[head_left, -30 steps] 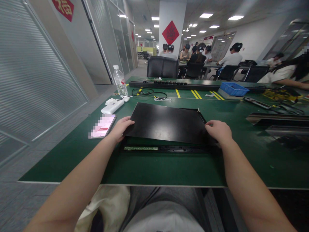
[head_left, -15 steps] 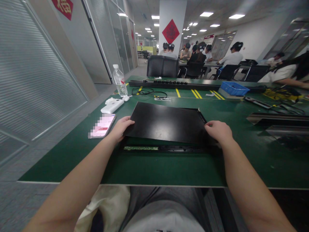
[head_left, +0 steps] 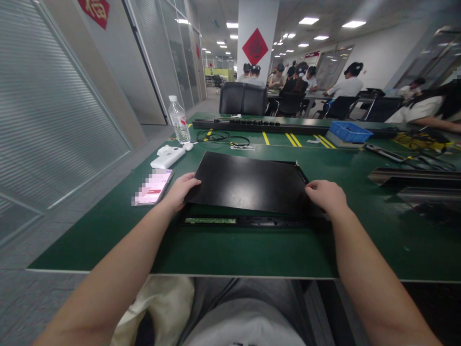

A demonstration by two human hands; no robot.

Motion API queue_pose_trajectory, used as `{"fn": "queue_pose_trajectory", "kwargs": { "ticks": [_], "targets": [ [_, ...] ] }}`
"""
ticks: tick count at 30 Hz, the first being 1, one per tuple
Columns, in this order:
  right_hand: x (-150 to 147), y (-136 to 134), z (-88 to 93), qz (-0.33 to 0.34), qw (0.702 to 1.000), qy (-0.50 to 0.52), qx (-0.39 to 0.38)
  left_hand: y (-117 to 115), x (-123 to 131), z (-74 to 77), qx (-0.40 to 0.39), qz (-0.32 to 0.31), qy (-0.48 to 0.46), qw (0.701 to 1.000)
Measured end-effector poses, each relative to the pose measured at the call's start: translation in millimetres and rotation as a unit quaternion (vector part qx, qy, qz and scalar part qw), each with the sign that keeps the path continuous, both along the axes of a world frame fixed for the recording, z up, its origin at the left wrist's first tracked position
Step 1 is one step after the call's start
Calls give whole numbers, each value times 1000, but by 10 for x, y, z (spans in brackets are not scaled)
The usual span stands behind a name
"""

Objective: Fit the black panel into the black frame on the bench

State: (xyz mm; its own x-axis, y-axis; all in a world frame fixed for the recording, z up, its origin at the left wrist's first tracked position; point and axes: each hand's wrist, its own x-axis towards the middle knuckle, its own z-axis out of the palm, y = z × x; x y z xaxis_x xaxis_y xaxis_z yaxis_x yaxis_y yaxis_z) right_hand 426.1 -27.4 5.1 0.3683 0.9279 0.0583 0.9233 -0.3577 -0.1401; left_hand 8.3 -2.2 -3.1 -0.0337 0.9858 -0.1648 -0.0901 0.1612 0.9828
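While my left hand (head_left: 180,193) pinches the left edge of a glossy black panel (head_left: 248,182), my right hand (head_left: 327,196) grips its right, over a black frame (head_left: 281,222) on the green tabletop (head_left: 252,254).

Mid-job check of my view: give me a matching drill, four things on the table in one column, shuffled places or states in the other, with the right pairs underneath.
1. Flat black rectangular panel
2. Clear plastic bottle with a white cap
3. Pink-screened rectangular phone
4. Blue plastic open-topped box

A. Beyond the right hand, toward the far side of the green table
B. Lying screen up beside the left hand
C. Held at its sides by both hands
D. Standing upright

Pairs: 1-C, 2-D, 3-B, 4-A
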Motion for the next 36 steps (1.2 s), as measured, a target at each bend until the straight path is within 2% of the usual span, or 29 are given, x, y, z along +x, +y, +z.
{"fn": "queue_pose_trajectory", "kwargs": {
  "ticks": [36],
  "targets": [
    [20, 11, -11, 3, 1000, -6, -2, -1, -1, -20, 5, 1, 5, 1000]
  ]
}}
